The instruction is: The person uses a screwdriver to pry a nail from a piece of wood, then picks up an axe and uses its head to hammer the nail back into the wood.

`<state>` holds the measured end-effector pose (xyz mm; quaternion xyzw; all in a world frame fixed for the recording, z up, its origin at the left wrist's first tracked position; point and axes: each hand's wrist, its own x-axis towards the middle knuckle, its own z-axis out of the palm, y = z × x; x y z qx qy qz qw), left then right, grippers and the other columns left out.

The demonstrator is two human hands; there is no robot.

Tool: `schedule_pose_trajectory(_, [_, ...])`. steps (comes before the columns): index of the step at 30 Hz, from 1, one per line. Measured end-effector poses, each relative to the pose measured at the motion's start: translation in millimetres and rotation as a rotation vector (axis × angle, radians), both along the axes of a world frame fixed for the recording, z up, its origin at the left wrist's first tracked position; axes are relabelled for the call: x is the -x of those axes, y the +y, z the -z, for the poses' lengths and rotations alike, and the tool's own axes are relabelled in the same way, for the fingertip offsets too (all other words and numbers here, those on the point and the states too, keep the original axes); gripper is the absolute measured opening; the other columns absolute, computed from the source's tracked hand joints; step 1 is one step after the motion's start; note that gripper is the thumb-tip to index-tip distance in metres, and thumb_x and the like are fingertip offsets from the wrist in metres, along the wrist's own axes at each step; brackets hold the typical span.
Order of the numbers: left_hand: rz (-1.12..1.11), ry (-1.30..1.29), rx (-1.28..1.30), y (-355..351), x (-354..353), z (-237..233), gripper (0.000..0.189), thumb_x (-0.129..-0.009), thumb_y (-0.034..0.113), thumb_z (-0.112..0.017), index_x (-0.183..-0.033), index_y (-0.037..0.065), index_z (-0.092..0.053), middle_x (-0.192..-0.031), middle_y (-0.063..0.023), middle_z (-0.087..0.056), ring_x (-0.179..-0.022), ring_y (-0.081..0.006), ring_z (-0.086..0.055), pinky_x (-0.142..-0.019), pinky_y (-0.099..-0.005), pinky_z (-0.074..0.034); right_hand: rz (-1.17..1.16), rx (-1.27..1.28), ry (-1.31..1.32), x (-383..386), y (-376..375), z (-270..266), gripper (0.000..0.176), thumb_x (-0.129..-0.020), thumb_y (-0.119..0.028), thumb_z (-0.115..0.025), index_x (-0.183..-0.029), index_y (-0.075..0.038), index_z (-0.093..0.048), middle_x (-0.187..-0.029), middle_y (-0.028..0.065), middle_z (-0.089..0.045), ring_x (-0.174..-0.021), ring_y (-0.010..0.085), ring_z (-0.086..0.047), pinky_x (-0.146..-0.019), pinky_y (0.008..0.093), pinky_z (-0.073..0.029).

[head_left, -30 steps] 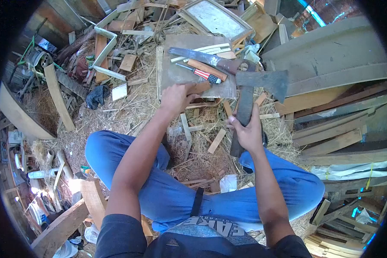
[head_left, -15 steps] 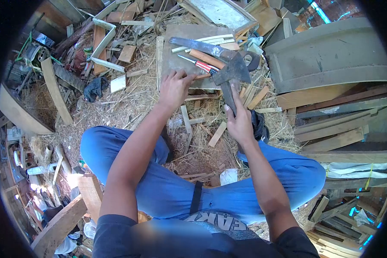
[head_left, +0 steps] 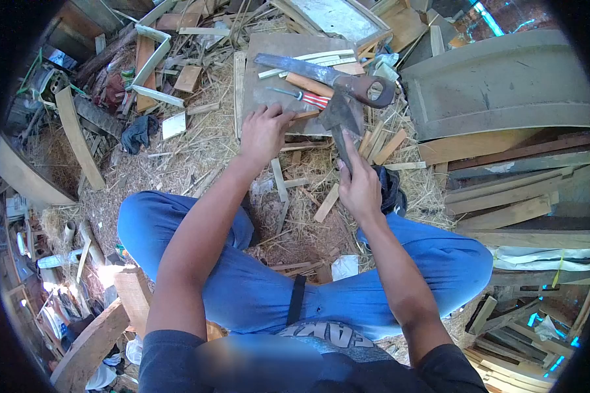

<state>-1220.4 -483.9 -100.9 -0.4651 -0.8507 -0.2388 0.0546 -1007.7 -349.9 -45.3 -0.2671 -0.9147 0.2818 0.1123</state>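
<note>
I sit cross-legged in blue trousers on straw-covered ground. My right hand (head_left: pixel 358 185) grips the wooden handle of a hatchet (head_left: pixel 341 118), whose dark head is down against the near edge of a flat wooden block (head_left: pixel 269 98). My left hand (head_left: pixel 265 131) holds a small piece of wood (head_left: pixel 306 114) on that block, just left of the hatchet head. On the block lie a long machete with a brown handle (head_left: pixel 334 78) and a screwdriver with a striped handle (head_left: pixel 305 98).
Wood offcuts, slats and straw (head_left: pixel 196 150) litter the ground all around. A large grey curved panel (head_left: pixel 505 85) and stacked planks (head_left: pixel 518 196) stand to the right. A framed board (head_left: pixel 337 19) lies beyond the block. Timber and clutter fill the left side.
The hatchet was raised, head out to the right; it has swung down and left onto the block's edge beside my left hand. My left hand has stayed on the wood piece.
</note>
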Motion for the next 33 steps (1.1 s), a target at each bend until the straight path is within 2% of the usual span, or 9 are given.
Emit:
schedule_pose_trajectory(7, [-0.010, -0.030, -0.028, -2, 0, 1, 0.028, -0.092, 0.013, -0.069, -0.118, 0.020, -0.078, -0.101, -0.0045, -0.065, -0.101, -0.0288, -0.066, -0.088, -0.0477, -0.054, 0.005, 0.020, 0.196, 1, -4, 5, 0.074, -0.101, -0.007, -0.063, -0.166, -0.029, -0.036, -0.127, 0.0261, -0.071, -0.113, 0.0481, -0.069, -0.092, 0.0548, -0.057])
schedule_pose_trajectory(11, [-0.010, -0.026, -0.004, -1, 2, 3, 0.029, -0.092, 0.013, -0.069, -0.119, 0.020, -0.078, -0.102, -0.0049, -0.066, -0.102, -0.0296, -0.066, -0.088, -0.0478, -0.054, 0.008, 0.075, -0.030, -2, 1, 12, 0.075, -0.100, -0.007, -0.064, -0.167, -0.028, -0.035, -0.124, 0.0301, -0.070, -0.109, 0.0509, -0.070, -0.090, 0.0558, -0.057])
schedule_pose_trajectory(17, [-0.005, -0.043, -0.008, 0, 1, 1, 0.030, -0.092, 0.012, -0.069, -0.120, 0.020, -0.077, -0.102, -0.0052, -0.066, -0.103, -0.0303, -0.067, -0.088, -0.0476, -0.054, 0.019, 0.060, 0.300, 6, -3, 1, 0.073, -0.102, -0.006, -0.061, -0.167, -0.025, -0.035, -0.125, 0.0312, -0.070, -0.107, 0.0500, -0.071, -0.090, 0.0545, -0.057])
schedule_pose_trajectory(19, [-0.016, -0.063, -0.005, 1, 2, -1, 0.029, -0.093, 0.013, -0.069, -0.120, 0.020, -0.077, -0.100, -0.0053, -0.066, -0.102, -0.0299, -0.067, -0.088, -0.0476, -0.054, -0.014, -0.051, 0.290, 3, -1, 8, 0.074, -0.102, -0.006, -0.061, -0.168, -0.026, -0.034, -0.122, 0.0308, -0.070, -0.105, 0.0497, -0.071, -0.088, 0.0545, -0.057])
schedule_pose_trajectory(21, [-0.007, -0.049, -0.003, 2, 1, -2, 0.029, -0.093, 0.014, -0.069, -0.121, 0.020, -0.077, -0.100, -0.0053, -0.066, -0.101, -0.0296, -0.067, -0.088, -0.0476, -0.054, -0.010, -0.016, -0.103, 1, 1, 10, 0.075, -0.102, -0.006, -0.061, -0.168, -0.026, -0.032, -0.117, 0.0291, -0.071, -0.103, 0.0488, -0.071, -0.088, 0.0540, -0.058])
schedule_pose_trajectory(23, [-0.005, -0.046, 0.010, 0, 3, 0, 0.029, -0.093, 0.014, -0.070, -0.121, 0.019, -0.077, -0.099, -0.0053, -0.065, -0.101, -0.0294, -0.067, -0.088, -0.0476, -0.054, 0.007, -0.019, -0.031, 3, -2, 9, 0.074, -0.102, -0.007, -0.060, -0.168, -0.027, -0.033, -0.115, 0.0273, -0.072, -0.103, 0.0479, -0.071, -0.086, 0.0545, -0.058])
schedule_pose_trajectory(25, [-0.003, -0.065, 0.004, 1, 4, 3, 0.029, -0.093, 0.014, -0.070, -0.120, 0.019, -0.077, -0.099, -0.0056, -0.065, -0.100, -0.0293, -0.067, -0.088, -0.0482, -0.053, 0.023, 0.109, 0.215, 9, -4, -9, 0.074, -0.100, -0.001, -0.062, -0.167, -0.020, -0.037, -0.135, 0.0282, -0.068, -0.119, 0.0458, -0.069, -0.095, 0.0531, -0.055])
schedule_pose_trajectory(30, [0.022, -0.041, -0.005, 0, 3, -4, 0.025, -0.094, 0.015, -0.070, -0.118, 0.019, -0.077, -0.099, -0.0062, -0.065, -0.099, -0.0306, -0.067, -0.088, -0.0481, -0.054, 0.002, 0.026, -0.064, 4, 0, 8, 0.074, -0.099, -0.002, -0.061, -0.166, -0.023, -0.037, -0.131, 0.0268, -0.068, -0.109, 0.0490, -0.069, -0.088, 0.0552, -0.057])
schedule_pose_trajectory(33, [0.008, -0.066, 0.027, 4, 5, -8, 0.022, -0.097, 0.017, -0.068, -0.117, 0.018, -0.076, -0.100, -0.0066, -0.065, -0.099, -0.0320, -0.068, -0.086, -0.0498, -0.055, -0.022, 0.019, 0.135, 3, -2, 18, 0.074, -0.098, -0.001, -0.061, -0.166, -0.023, -0.037, -0.137, 0.0287, -0.065, -0.113, 0.0495, -0.068, -0.091, 0.0558, -0.056])
